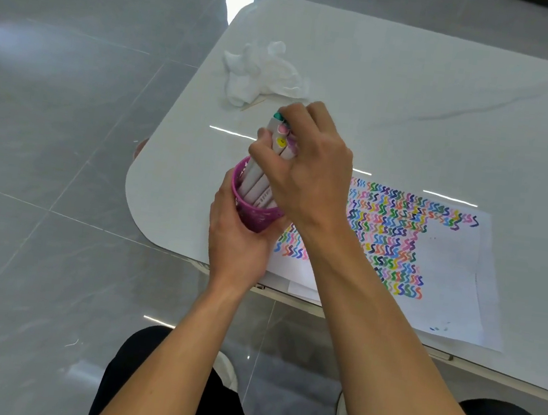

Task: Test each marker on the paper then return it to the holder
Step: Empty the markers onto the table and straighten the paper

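Observation:
A magenta mesh holder [253,217] is tilted at the table's near left corner, and my left hand [239,237] grips it from below and the left. Several white markers [262,178] with coloured end caps lean out of it, teal, pink and yellow caps showing on top. My right hand [308,166] curls over the upper ends of the bunch and holds them. The white paper [443,280] lies to the right, covered with rows of many-coloured squiggles; its left part is hidden by my right forearm.
A crumpled white tissue [265,73] lies at the back left of the white marble table [418,87], with a thin wooden stick [254,105] beside it. The table's rounded front edge runs just under my left wrist. Grey tiled floor and my knees lie below.

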